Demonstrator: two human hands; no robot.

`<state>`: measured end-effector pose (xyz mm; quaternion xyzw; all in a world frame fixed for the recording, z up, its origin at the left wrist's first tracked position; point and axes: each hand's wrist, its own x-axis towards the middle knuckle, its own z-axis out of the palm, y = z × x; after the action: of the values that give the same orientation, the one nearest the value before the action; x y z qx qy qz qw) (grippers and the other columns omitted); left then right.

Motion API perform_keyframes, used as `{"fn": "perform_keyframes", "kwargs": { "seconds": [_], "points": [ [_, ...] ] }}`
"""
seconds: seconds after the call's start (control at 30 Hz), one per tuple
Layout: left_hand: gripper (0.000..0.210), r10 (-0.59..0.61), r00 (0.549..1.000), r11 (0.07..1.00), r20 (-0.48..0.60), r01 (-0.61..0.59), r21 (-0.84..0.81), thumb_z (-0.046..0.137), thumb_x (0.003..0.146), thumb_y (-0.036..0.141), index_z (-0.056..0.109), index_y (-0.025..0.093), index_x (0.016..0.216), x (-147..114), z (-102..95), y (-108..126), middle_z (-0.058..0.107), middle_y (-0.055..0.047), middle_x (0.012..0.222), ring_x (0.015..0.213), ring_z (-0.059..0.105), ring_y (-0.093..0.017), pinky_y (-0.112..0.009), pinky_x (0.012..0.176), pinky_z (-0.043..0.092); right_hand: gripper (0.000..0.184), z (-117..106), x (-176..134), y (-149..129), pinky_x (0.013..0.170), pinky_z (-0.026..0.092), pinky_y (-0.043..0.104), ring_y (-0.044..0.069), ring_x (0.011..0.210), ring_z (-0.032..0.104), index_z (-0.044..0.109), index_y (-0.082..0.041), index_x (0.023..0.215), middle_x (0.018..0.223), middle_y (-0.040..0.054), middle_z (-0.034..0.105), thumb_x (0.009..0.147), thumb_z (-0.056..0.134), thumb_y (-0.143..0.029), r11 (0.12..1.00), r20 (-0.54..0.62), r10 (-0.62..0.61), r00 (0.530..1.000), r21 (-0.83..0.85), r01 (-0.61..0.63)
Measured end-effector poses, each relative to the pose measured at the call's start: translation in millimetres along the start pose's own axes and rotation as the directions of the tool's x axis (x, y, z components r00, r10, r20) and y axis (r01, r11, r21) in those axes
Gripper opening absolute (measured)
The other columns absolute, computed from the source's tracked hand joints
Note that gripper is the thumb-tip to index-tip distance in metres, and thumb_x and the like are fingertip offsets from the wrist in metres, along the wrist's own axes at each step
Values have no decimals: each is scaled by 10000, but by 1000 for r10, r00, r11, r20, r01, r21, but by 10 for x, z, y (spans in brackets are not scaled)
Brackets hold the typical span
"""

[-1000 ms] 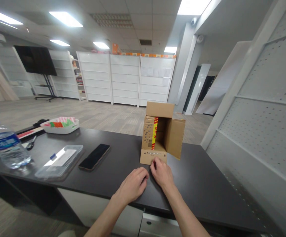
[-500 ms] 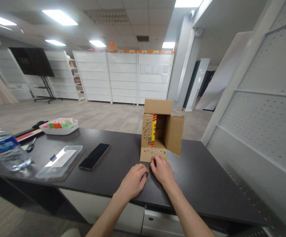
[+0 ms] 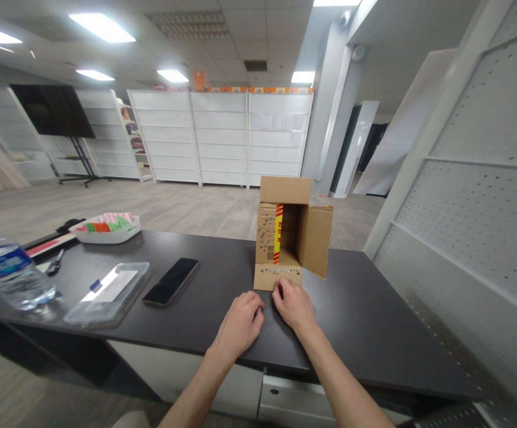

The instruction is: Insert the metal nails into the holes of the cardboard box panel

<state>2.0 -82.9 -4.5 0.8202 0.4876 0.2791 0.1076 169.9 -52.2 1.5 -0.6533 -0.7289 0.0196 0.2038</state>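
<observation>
A cardboard box (image 3: pixel 316 238) stands on the dark desk with its open side facing me. Its top, right and bottom flaps are folded outward, and a yellow-and-red tape strip runs down the left flap. Small dark and silvery dots mark the left flap and the bottom flap (image 3: pixel 265 278). My right hand (image 3: pixel 293 302) rests at the near edge of the bottom flap, fingers curled together. Just left of it, my left hand (image 3: pixel 240 321) lies on the desk with its fingers curled under. Whatever either hand holds, if anything, is hidden by the fingers.
Left on the desk (image 3: pixel 352 321) are a black phone (image 3: pixel 172 282), a clear plastic case (image 3: pixel 111 294), a water bottle (image 3: pixel 11 270) and a white basket (image 3: pixel 107 236) of colourful items. A perforated white panel (image 3: pixel 476 196) borders the desk's right side.
My left hand has shifted slightly left, away from the right hand. The right hand stays at the flap with little movement. The camera view has shifted slightly.
</observation>
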Motion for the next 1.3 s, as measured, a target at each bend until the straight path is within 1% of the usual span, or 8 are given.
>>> {"fn": "perform_keyframes", "kwargs": {
  "seconds": [0.33, 0.6, 0.9, 1.1, 1.3],
  "points": [
    [209, -31, 1000, 1000, -4, 31, 3, 453, 875, 88, 635, 190, 897, -13, -2, 12, 659, -55, 983, 970, 597, -208, -360, 891, 469, 136, -4, -8, -5, 618, 314, 265, 166, 765, 670, 593, -210, 933, 898, 39, 724, 976, 467, -237, 1000, -3, -2, 1000, -8, 2],
    [196, -41, 999, 999, -22, 41, 10, 464, 870, 96, 631, 198, 889, 3, 1, 13, 659, -54, 981, 965, 608, -210, -360, 888, 478, 140, -4, -1, -2, 621, 320, 272, 169, 787, 680, 594, -212, 940, 917, 37, 728, 978, 462, -241, 1000, 4, 2, 1000, -13, -2],
    [180, -85, 991, 993, -100, 76, -92, 483, 909, 179, 638, 212, 997, 17, -32, -3, 665, -56, 1051, 1039, 624, -215, -377, 932, 484, 148, -10, 1, -9, 642, 345, 266, 175, 810, 688, 601, -210, 948, 935, 43, 735, 978, 460, -243, 1000, 0, 10, 1000, -9, -10],
    [185, -131, 978, 990, -163, 119, -78, 520, 885, 178, 648, 216, 1014, 152, -27, -17, 646, -54, 1073, 1030, 634, -214, -385, 922, 496, 167, 13, 1, -3, 625, 354, 265, 180, 782, 693, 606, -213, 952, 928, 49, 739, 983, 452, -269, 998, -23, 61, 998, -34, -62],
    [225, -159, 970, 987, -184, 160, -8, 541, 859, 164, 637, 208, 1058, 441, -41, 65, 594, -83, 1178, 1095, 608, -236, -401, 960, 481, 203, 1, 4, -11, 632, 379, 264, 191, 771, 702, 611, -209, 927, 919, 63, 746, 991, 441, -301, 992, -25, 102, 994, -66, -104]
  ]
}}
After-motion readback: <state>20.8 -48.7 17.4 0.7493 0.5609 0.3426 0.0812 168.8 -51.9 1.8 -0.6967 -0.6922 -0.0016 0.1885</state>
